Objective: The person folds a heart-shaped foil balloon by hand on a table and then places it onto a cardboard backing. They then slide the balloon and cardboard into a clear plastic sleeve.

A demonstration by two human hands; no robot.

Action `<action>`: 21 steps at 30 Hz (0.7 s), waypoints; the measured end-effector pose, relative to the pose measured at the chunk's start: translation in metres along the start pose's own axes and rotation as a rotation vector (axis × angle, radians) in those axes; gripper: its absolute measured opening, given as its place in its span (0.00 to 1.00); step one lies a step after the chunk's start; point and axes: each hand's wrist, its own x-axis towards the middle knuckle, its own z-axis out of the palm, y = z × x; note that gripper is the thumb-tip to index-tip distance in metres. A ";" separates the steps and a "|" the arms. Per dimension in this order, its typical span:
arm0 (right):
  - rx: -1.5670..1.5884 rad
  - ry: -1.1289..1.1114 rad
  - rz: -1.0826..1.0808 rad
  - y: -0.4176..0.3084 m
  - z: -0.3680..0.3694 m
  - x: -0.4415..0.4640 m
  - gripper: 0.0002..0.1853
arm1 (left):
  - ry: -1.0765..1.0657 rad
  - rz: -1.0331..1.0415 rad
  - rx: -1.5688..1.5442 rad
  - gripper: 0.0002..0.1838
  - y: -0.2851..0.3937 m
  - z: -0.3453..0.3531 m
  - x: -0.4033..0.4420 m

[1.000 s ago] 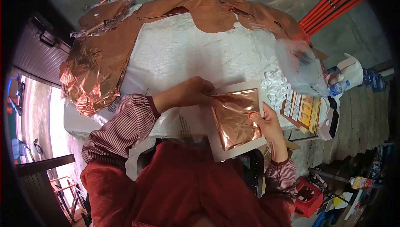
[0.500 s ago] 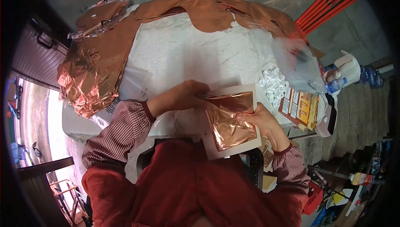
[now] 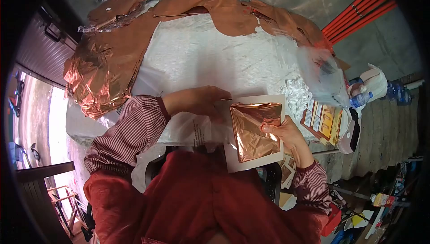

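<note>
My right hand (image 3: 289, 137) grips a white card (image 3: 259, 166) by its right side, the thumb pressing on the folded copper-coloured foil (image 3: 257, 138) that lies on it. The card is tilted above the table's near edge, over my lap. Close to the card's left edge, my left hand (image 3: 201, 100) has its fingers curled and partly blurred. A clear plastic bag (image 3: 197, 132) with small print hangs below those fingers, which appear closed on it. Where the bag meets the card is hard to make out.
Brown sheeting with shiny copper foil (image 3: 96, 82) lies along the table's left and far sides. On the right are a heap of white cord-like material (image 3: 295, 94), clear plastic bags (image 3: 320, 73) and a yellow-and-brown box (image 3: 322, 120). Orange poles (image 3: 358, 13) stand beyond.
The card with its foil has shifted slightly right in view. My left hand has moved off the card's upper left edge, and the clear bag under it shows more plainly.
</note>
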 end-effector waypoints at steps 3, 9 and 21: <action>-0.047 0.019 0.012 0.003 -0.004 0.001 0.10 | 0.018 -0.093 0.063 0.30 0.009 -0.001 -0.004; 0.023 -0.007 0.022 0.013 -0.008 0.003 0.11 | 0.089 -0.007 -0.203 0.25 -0.003 -0.001 0.000; 0.104 -0.007 0.014 0.023 -0.020 -0.007 0.12 | 0.091 0.284 0.197 0.15 -0.002 0.009 0.014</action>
